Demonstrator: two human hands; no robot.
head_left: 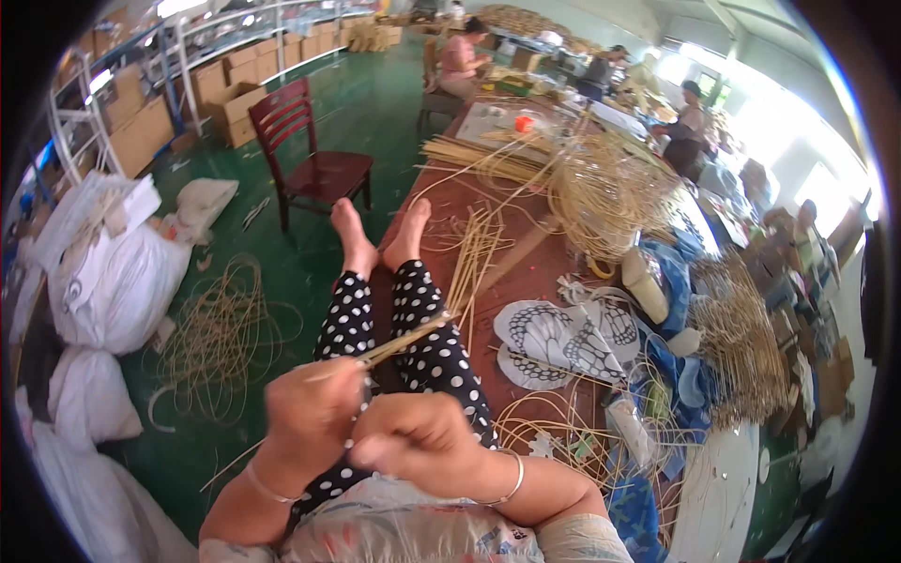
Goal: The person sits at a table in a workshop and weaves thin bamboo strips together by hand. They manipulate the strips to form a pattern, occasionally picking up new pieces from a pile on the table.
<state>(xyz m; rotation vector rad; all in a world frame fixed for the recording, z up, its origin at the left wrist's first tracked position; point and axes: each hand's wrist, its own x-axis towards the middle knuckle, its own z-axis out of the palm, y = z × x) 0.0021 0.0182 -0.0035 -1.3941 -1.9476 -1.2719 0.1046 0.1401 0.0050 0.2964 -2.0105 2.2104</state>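
Observation:
My left hand (312, 413) is closed around a small bundle of thin bamboo strips (408, 340), which juts out toward the far right over my lap. Pressed close beside it, my right hand (418, 441) has its fingers curled in; what they pinch is hidden and blurred. Below both hands lie my legs in black trousers with white dots (427, 361). Just beyond the bundle, more long bamboo strips (477, 249) rest on the reddish-brown table (446, 199).
White-and-black butterfly-wing pieces (540, 333), blue cloth (668, 281) and a large coil of cane (601, 202) cover the table to the right. A dark red chair (324, 174) stands ahead. White sacks (117, 281) and loose cane (218, 338) lie at left. Several people work farther back.

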